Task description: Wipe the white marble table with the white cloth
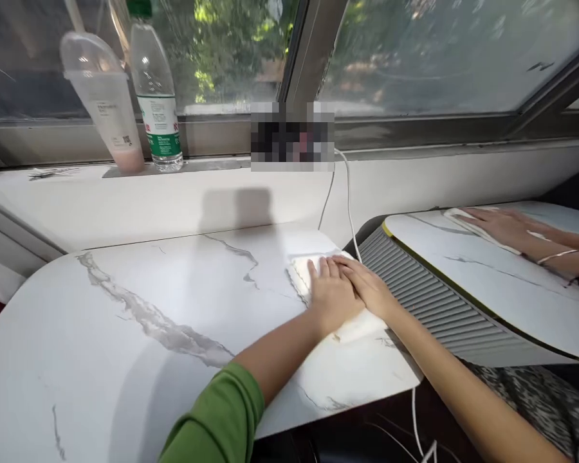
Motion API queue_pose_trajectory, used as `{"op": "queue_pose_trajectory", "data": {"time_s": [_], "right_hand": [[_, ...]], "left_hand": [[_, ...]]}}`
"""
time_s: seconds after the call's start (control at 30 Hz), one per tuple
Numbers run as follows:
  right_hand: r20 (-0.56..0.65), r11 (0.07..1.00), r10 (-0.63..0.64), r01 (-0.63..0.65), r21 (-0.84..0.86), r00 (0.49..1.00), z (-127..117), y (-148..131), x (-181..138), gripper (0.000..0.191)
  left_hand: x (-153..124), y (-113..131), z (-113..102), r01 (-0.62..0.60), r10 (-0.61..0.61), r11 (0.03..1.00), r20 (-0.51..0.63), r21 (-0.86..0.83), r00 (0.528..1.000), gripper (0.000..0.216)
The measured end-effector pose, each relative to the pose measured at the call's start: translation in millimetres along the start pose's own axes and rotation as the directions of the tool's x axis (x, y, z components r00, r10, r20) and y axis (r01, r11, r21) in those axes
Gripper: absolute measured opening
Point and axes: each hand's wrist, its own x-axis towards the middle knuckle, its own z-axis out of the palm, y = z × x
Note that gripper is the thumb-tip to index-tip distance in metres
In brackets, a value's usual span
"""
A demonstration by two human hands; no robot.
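A folded white cloth (361, 326) lies on the marble-patterned white table (174, 289), near its right end. My left hand (335, 292), below a green sleeve, presses flat on the cloth with its fingers stretched toward the window. Against it, from the right, comes my right hand (369, 283), also flat and overlapping the left hand's edge. Part of the right hand's fingers and the cloth beneath both palms are hidden.
On the windowsill stand a plastic cup (103, 96) with pink liquid and a green-labelled bottle (157, 109). A white cable (350, 199) hangs behind the table. At right, another person's hands (502, 225) rest on a cloth on a second table (487, 276).
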Motion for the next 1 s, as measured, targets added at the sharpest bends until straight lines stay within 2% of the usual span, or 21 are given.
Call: {"op": "queue_pose_trajectory", "data": {"time_s": [0.23,0.33,0.43,0.57,0.73,0.87,1.0], "right_hand": [[-0.018,1.000,-0.026,0.027,0.017,0.999,31,-1,81,0.046],[-0.042,1.000,-0.006,0.006,-0.014,0.999,38,-4,103,0.047],[-0.043,0.999,0.024,-0.026,-0.037,0.999,41,-5,111,0.046],[-0.055,0.999,0.015,-0.018,-0.050,0.998,41,-4,102,0.044],[-0.018,0.994,-0.056,0.054,-0.091,0.998,46,-10,68,0.046],[-0.016,0.984,-0.010,0.007,-0.181,1.000,46,-24,32,0.050],[-0.026,0.979,0.034,-0.039,-0.201,0.999,42,-43,-8,0.051]], "left_hand": [[56,-58,-8,0.044,-0.044,0.999,-0.009,0.030,0.999,0.058],[73,-74,-12,0.037,-0.038,0.999,0.012,0.040,0.999,0.054],[80,-80,-13,0.045,-0.045,0.999,0.003,0.028,0.999,0.054],[71,-76,-10,0.071,-0.071,0.997,-0.003,0.009,0.997,0.054],[37,-68,-10,0.067,-0.068,0.998,-0.034,-0.009,0.997,0.053],[8,-61,-13,0.004,-0.005,1.000,-0.041,-0.023,0.999,0.054],[-27,-48,-19,-0.030,0.031,0.999,0.016,-0.030,0.999,0.055]]}}
